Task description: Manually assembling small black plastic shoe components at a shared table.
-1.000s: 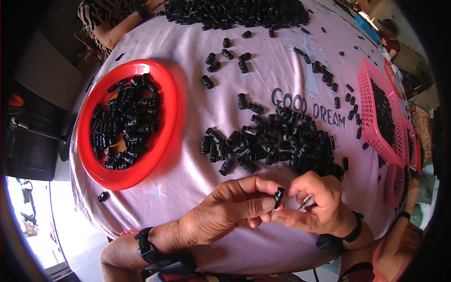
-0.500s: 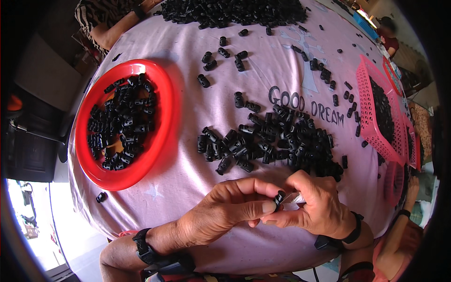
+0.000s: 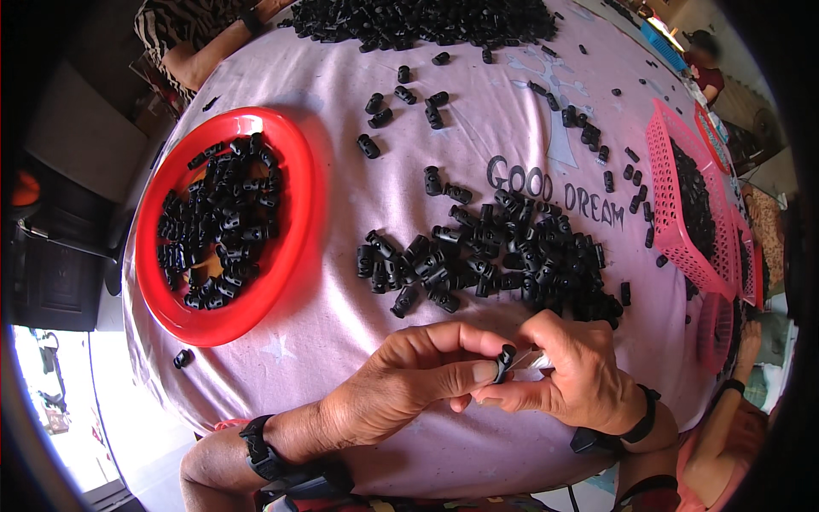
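Note:
Between the thumb and forefinger of my left hand (image 3: 409,375) a small black plastic cord lock (image 3: 505,363) is pinched, tilted. My right hand (image 3: 580,375) is closed close beside it, gripping a small whitish, partly clear thing (image 3: 541,363) whose thin tip points at the cord lock; its kind is hidden by the fingers. Just beyond both hands lies a loose pile of black cord locks (image 3: 546,252). Off to the left, a red round tray (image 3: 300,205) holds many more of them, with one single cord lock (image 3: 182,358) on the cloth near its front rim.
A pink printed cloth (image 3: 358,196) covers the table. A large heap of cord locks (image 3: 426,24) lies at the far edge, with loose ones scattered between. Pink perforated baskets (image 3: 670,188) stand at right. Another person's arm (image 3: 213,55) rests at far left; other people sit along the right.
The cord lock has turned slightly in my left fingers, and the whitish thing beside it has shifted a little. Both hands stay almost in place.

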Tool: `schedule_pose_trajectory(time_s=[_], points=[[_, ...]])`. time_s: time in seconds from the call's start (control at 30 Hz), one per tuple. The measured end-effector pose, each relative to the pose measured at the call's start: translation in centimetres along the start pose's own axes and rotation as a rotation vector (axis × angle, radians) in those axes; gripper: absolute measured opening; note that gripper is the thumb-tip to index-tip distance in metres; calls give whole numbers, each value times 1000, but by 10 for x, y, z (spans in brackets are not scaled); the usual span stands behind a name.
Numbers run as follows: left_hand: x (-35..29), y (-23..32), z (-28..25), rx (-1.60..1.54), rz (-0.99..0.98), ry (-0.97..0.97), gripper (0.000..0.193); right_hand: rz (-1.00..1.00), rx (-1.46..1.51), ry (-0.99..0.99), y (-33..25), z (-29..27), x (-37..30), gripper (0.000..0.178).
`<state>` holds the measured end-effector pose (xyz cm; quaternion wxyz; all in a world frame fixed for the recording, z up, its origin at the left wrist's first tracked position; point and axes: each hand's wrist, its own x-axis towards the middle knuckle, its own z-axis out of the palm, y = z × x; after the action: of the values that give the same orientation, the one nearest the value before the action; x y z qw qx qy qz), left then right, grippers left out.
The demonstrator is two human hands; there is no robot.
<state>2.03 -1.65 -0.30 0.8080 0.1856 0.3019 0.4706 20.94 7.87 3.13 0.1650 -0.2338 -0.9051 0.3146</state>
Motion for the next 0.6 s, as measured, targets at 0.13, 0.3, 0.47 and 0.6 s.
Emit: schedule_pose_trajectory(time_s=[0.13, 0.3, 0.47, 0.6], points=[[0, 4, 2, -38, -44, 14, 22, -8, -17, 6, 2, 1, -1, 52], [0, 4, 2, -36, -50, 14, 22, 7, -24, -5, 0, -1, -1, 52], [0, 1, 1, 2, -22, 12, 23, -11, -32, -6, 2, -1, -1, 53], [0, 0, 0, -12, -21, 4, 23, -15, -62, 6, 2, 0, -1, 53]])
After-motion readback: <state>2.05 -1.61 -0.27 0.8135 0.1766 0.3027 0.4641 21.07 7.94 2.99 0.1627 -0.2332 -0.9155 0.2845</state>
